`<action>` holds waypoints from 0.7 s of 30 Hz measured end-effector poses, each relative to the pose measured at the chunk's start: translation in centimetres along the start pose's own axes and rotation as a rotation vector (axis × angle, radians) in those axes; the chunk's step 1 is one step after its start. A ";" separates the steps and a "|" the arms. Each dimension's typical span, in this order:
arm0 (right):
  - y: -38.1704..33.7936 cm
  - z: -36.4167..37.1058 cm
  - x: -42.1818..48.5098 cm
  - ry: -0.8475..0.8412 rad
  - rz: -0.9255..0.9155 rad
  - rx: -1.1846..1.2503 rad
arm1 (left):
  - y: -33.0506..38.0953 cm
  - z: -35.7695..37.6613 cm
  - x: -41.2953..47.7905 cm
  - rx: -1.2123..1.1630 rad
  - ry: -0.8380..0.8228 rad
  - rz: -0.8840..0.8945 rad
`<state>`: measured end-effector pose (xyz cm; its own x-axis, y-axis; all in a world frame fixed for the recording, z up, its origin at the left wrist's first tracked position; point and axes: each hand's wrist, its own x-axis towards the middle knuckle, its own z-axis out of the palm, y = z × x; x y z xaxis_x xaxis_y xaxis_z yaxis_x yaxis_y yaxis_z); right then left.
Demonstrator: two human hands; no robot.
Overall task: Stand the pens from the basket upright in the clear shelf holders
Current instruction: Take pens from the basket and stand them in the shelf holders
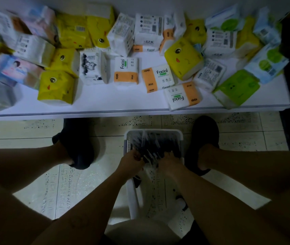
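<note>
Both hands reach down into white slatted plastic basket (154,132) on speckled tile floor (26,138). L hand (131,161) curls round bunch of slim dark pens (152,145); R hand (169,163) fingers buried among them, grip unclear. Soft plastic-wrapped tissue packs (126,71) crowd smooth white shelf (105,101) beyond.

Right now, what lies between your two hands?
Head view: dark pens lie between the left hand and the right hand, inside the white basket.
</note>
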<state>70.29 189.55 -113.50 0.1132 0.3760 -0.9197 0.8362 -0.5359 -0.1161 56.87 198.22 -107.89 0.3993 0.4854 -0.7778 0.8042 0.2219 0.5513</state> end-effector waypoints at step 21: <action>0.0 -3.8 -3.5 0.231 0.117 0.715 | 1.6 -1.2 -0.1 -0.489 0.034 -0.134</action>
<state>71.96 191.09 -108.84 0.3551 0.3932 -0.8481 0.2692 -0.9118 -0.3101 57.63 199.56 -106.59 0.2851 0.4509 -0.8458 0.5442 0.6502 0.5301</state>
